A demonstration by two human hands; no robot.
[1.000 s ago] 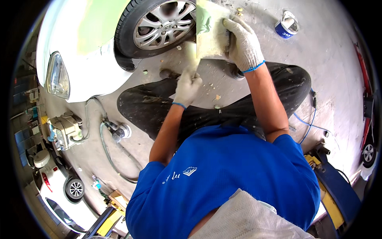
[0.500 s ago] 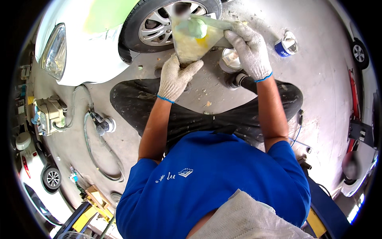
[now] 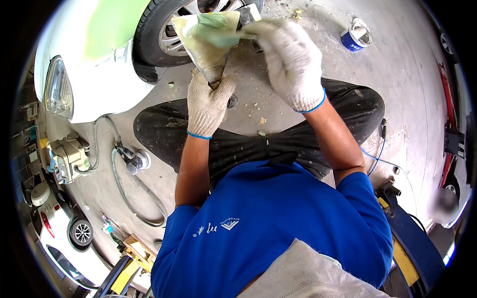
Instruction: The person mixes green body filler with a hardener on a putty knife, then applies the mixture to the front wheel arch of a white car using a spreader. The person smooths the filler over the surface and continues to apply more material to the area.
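Note:
A pale, stained, roughly triangular putty board is held out in front of the car wheel. My left hand, in a white knitted glove, grips its narrow lower end. Soft light-green putty lies near the board's wide far edge. In my gloved right hand is a putty knife, its blade smeared by motion and coated light green. The blade reaches over the putty from the right. Fingers of the right hand are closed on its handle end, which is mostly hidden.
A white car's fender with a green patch and the wheel stand ahead on the left. A blue-and-white can sits at far right. On the left floor lie a round sander, its hose and a boxy machine.
The board and my left hand have shifted left. My right hand has come nearer and left, sweeping the putty knife over the board. The putty now looks more spread out.

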